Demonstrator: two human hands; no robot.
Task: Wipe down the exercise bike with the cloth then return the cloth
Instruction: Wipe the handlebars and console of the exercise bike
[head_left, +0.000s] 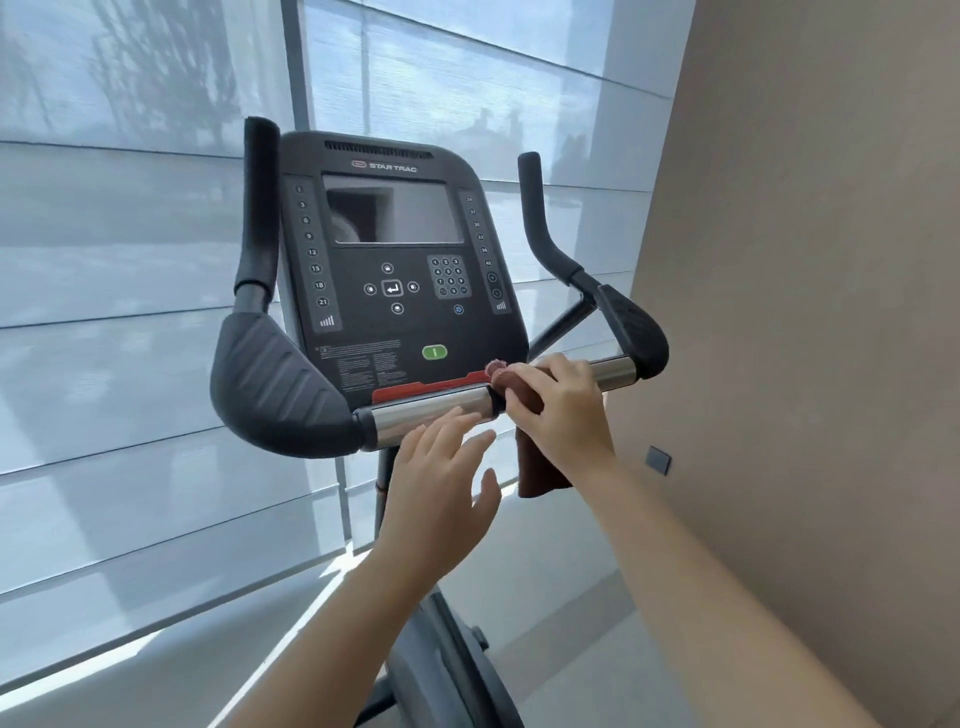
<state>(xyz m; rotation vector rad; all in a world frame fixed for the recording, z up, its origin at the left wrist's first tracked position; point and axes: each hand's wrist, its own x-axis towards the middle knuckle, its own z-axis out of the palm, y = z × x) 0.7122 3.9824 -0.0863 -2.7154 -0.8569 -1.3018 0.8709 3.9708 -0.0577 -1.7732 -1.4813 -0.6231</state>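
The exercise bike's black console (395, 270) faces me, with a chrome handlebar (426, 415) running across below it. A brown cloth (537, 467) is draped over the bar's middle and hangs down below it. My right hand (561, 410) presses the cloth against the bar, fingers curled over it. My left hand (441, 483) hovers just below the chrome bar's left half, fingers spread, holding nothing.
Black padded grips (275, 384) and upright handles (257, 208) flank the console. The bike's post and frame (447, 665) drop between my arms. Window blinds (104, 312) fill the left, and a beige wall (805, 312) stands close on the right.
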